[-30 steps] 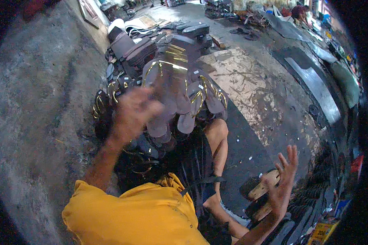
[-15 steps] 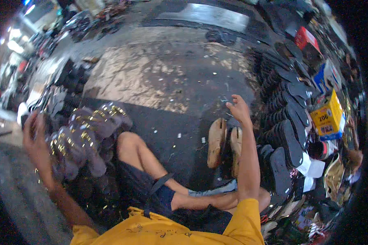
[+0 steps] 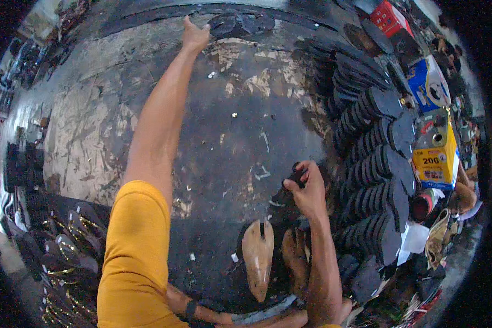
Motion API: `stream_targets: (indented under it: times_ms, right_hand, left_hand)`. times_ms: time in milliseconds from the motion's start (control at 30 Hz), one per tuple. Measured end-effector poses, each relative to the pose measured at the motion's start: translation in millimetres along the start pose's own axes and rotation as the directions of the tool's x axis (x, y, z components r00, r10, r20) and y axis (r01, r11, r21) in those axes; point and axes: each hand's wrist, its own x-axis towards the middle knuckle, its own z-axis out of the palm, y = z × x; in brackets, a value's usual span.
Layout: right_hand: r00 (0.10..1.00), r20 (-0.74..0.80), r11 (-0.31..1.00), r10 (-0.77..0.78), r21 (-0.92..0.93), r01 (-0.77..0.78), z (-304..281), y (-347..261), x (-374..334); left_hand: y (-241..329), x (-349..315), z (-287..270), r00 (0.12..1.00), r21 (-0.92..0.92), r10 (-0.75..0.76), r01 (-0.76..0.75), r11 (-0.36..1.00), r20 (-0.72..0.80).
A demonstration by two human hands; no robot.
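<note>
My left hand (image 3: 195, 37) reaches far forward over the floor, fingers apart and holding nothing. Just right of its fingertips lie dark flat pieces shaped like shoe soles (image 3: 246, 24). My right hand (image 3: 310, 191) is curled closed beside the stacked soles, around a small dark thing (image 3: 297, 174) that I cannot make out. Below that hand, a pale wooden shoe last (image 3: 258, 257) points toward me. A second last (image 3: 295, 259) stands beside it, partly covered by my right forearm.
Rows of stacked black soles (image 3: 369, 164) run along the right. Beyond them are a yellow box (image 3: 436, 161), a blue and white box (image 3: 427, 85) and a red box (image 3: 391, 19). Sandals with gold-coloured trim (image 3: 65, 262) crowd the lower left. Small scraps dot the dark floor (image 3: 229, 158).
My left hand has swung from beside the sandals at the left to the far floor. The right hand has drawn nearer and curled closed. The view has shifted forward.
</note>
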Motion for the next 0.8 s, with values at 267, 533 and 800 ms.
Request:
stream_targets:
  times_ms: [267, 533, 800]
  right_hand:
    - [0.999, -0.002, 0.998, 0.047, 0.041, -0.047, 2.8, 0.2, 1.5]
    - [0.891, -0.231, 0.872, -0.39, 0.218, 0.438, -56.3, -125.3, -77.5]
    - [0.825, -0.106, 0.771, -0.554, 0.309, 0.557, -132.7, -171.0, -285.6]
  left_hand:
    - [98.3, -33.4, -74.5, 0.992, -0.579, 0.071, 0.001, 0.816, 0.103]
    - [275.7, -251.0, -370.6, 0.968, -0.454, 0.074, 0.044, 0.89, 0.24]
    - [330.2, -435.6, -525.3, 0.97, -0.767, 0.148, 0.056, 0.639, 0.195]
